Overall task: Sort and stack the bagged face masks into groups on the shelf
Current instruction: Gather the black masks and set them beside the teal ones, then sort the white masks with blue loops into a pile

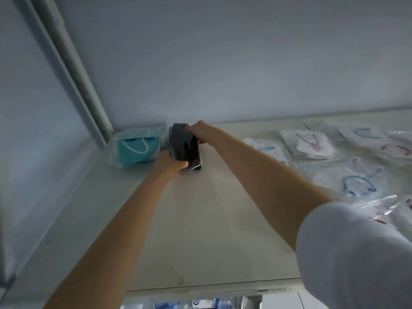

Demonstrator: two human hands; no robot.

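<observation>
A stack of bagged black face masks [185,148] stands near the back left of the pale shelf [200,219]. My left hand [171,165] grips its near end, fingers curled around the plastic. My right hand [198,130] holds the far top end of the same stack. Just left of it, in the corner, lies a stack of bagged teal masks [138,148] with white ear loops. Several bagged white masks with blue and purple loops [312,144] lie spread over the right side of the shelf.
The wall rises right behind the stacks. A vertical shelf post [89,103] stands in the back left corner. More packaged goods [196,304] show on a lower level beneath the shelf's front edge. A loose clear bag [379,204] lies by my right sleeve.
</observation>
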